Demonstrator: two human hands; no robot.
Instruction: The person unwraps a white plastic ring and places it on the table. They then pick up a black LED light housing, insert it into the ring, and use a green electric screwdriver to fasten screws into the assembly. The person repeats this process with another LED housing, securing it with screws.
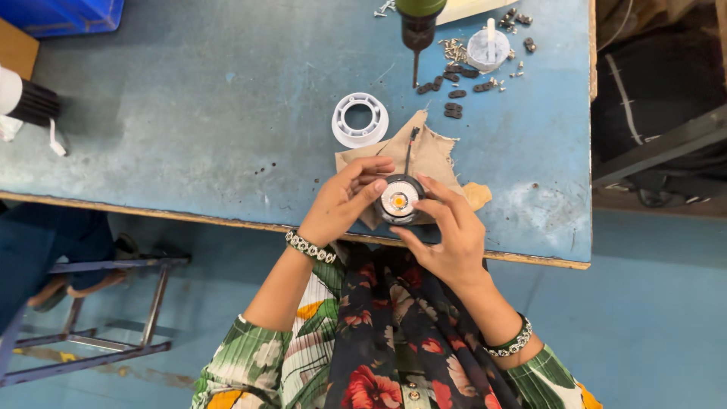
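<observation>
At the table's [189,113] near edge, the left hand [342,203] and right hand [447,231] both curl their fingers around a round lamp [399,200] lying on a cloth [432,155]. A white ring [360,120] sits just behind; clips [453,83] lie toward the far right corner.

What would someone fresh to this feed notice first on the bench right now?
Both hands meet at the near edge of the blue table: the left hand and right hand hold a small round black lamp part with an orange-white centre, over a scrap of tan cloth. Just behind lies a white plastic ring; a powered screwdriver hangs at the far edge beside scattered screws and black clips.
</observation>
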